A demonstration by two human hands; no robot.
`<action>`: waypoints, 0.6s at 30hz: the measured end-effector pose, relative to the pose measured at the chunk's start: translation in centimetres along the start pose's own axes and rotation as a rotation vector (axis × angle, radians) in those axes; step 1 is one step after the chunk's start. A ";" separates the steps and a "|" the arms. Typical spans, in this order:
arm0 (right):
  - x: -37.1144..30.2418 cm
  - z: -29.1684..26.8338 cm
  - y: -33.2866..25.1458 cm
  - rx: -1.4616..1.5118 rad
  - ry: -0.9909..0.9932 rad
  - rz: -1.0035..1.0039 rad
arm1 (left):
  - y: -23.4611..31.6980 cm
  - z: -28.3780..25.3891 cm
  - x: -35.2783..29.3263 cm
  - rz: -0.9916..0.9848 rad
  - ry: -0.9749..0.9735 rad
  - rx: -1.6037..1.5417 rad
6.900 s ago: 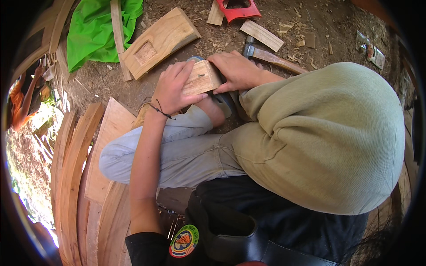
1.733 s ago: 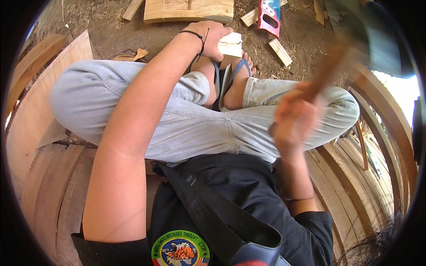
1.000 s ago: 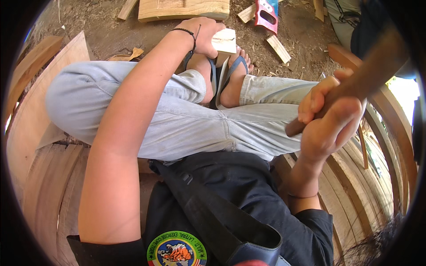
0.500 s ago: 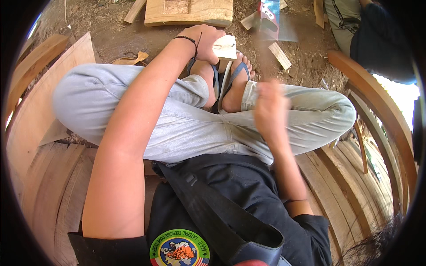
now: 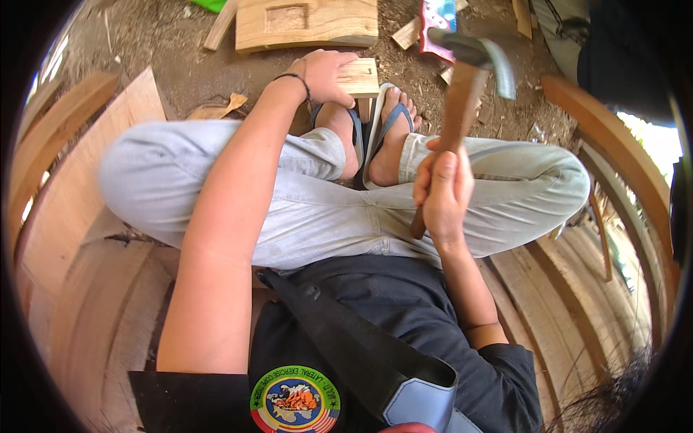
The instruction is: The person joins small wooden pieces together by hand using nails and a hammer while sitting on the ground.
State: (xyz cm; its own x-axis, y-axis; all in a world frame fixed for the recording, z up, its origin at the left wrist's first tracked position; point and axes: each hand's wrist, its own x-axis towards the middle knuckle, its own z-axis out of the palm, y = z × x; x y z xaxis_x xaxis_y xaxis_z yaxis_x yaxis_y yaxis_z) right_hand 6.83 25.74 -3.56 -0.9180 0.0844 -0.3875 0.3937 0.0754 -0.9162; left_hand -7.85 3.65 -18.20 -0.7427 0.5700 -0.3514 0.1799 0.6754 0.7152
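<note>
My left hand (image 5: 326,75) reaches forward over my crossed legs and grips a small pale wooden block (image 5: 360,76) that rests by my sandalled feet. My right hand (image 5: 442,193) is closed round the wooden handle of a hammer (image 5: 462,94), held upright above my right shin. Its grey metal head (image 5: 476,52) is level with the block and to its right, apart from it.
A larger board with a square recess (image 5: 307,22) lies on the dirt beyond the block. A red-framed tool (image 5: 436,25) and wood offcuts (image 5: 408,32) lie at top right. Curved wooden planks (image 5: 79,187) flank me on the left, and more curved wooden planks (image 5: 613,166) flank me on the right.
The hammer was raised high at my right a second ago, then swung down in a blur toward the block; now it stands lifted again above my right shin. My left hand stayed on the block.
</note>
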 end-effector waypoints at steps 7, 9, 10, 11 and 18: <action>5.1 -0.8 0.6 0.358 0.113 0.352 | -2.3 -2.8 -0.9 -0.281 -0.026 -0.741; 5.4 -1.2 0.5 0.352 0.119 0.380 | -1.7 -4.9 -1.4 -0.406 -0.118 -0.791; 5.3 -1.4 0.9 0.373 0.112 0.384 | -1.2 -4.9 -1.4 -0.447 -0.133 -0.793; 5.3 -1.5 1.4 0.393 0.104 0.387 | -0.9 -4.8 -1.5 -0.489 -0.145 -0.795; 6.0 -1.7 5.6 -0.202 0.027 0.130 | 0.2 -3.5 -1.5 -0.626 -0.202 -0.928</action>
State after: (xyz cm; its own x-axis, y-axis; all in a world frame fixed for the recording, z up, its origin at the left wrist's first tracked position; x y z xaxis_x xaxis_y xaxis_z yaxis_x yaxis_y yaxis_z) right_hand 3.59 28.36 -10.89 -0.8584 0.1324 -0.4956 0.5126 0.2593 -0.8185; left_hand -8.96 1.32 -15.42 -0.4013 0.3761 -0.8351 -0.7956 0.3086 0.5214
